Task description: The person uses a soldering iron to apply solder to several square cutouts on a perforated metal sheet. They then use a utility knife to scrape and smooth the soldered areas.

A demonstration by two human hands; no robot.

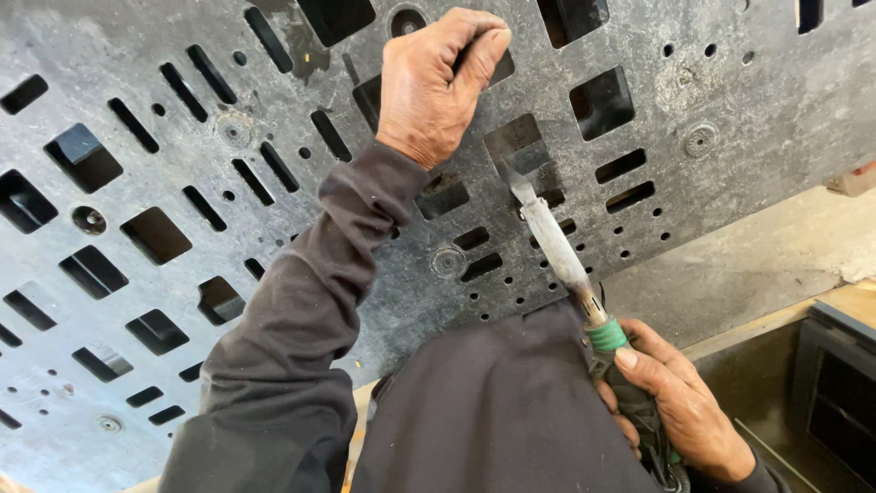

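Grey concrete floor lies under a black slotted panel [182, 137]. Right hand [680, 406] grips tight the dark handle of a chisel [557, 242], blade reaching up-left from the fist to a rectangular hole. Left hand [438, 82], beyond the tip, hooks fingers into a slot

left arm: stretched up and forward, dark sleeve to my wrist; left hand [438, 82]: curled into a fist, knuckles up | right hand [680, 411]: low by my chest; fingers clenched tight, thumb lying along top
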